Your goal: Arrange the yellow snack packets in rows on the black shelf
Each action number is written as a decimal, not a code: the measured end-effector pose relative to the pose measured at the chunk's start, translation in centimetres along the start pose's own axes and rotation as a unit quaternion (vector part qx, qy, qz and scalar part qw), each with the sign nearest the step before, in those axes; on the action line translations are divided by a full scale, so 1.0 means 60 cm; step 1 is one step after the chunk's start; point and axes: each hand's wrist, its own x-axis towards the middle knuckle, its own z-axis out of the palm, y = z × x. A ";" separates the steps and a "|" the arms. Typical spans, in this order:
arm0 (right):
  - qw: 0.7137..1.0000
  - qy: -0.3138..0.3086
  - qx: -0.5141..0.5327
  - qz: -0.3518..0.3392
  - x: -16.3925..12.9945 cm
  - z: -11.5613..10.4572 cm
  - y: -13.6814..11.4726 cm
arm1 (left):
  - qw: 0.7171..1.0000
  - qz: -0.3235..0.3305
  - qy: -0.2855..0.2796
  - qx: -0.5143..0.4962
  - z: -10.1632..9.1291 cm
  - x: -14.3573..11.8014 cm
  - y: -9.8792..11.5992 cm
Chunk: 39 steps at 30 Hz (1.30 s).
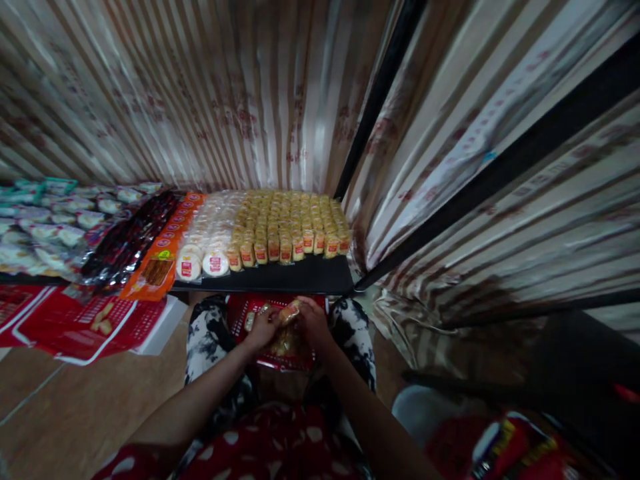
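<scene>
Over a red plastic basket [280, 364] between the knees, my left hand [262, 331] and my right hand [316, 323] close in from either side on a wrapped snack pack [290, 312] with an orange-red label. More clear-wrapped yellowish packs [284, 345] lie in the basket beneath them. Another small pack [249, 321] shows beside my left hand. The fingertips are partly hidden and dim. Just ahead on the black shelf [270, 279] stand close rows of similar yellow packs [285, 227], labels facing me at the front.
Round white packs [215, 263], an orange bag [161, 260], dark shiny packets [125, 247] and white-green packets [55, 220] fill the shelf leftward. Red baskets [95, 327] sit below left. Striped curtain [240, 87] and black poles [500, 167] border the shelf. Red packaging [520, 447] lies lower right.
</scene>
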 end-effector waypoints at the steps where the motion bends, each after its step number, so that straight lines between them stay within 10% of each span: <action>1: 1.000 -0.003 0.014 0.004 -0.002 -0.002 -0.009 | 0.999 -0.013 -0.010 -0.040 0.002 -0.003 0.007; 16: 0.980 0.095 0.173 -0.019 -0.010 -0.012 -0.048 | 0.978 0.015 0.050 -0.202 0.006 -0.018 0.146; 25: 0.983 0.113 0.123 -0.073 0.012 -0.031 -0.051 | 0.991 0.116 0.055 0.034 0.014 0.047 0.198; 39: 0.917 0.144 -0.242 -0.281 0.057 -0.027 -0.109 | 0.882 0.305 0.078 0.351 0.007 0.126 0.316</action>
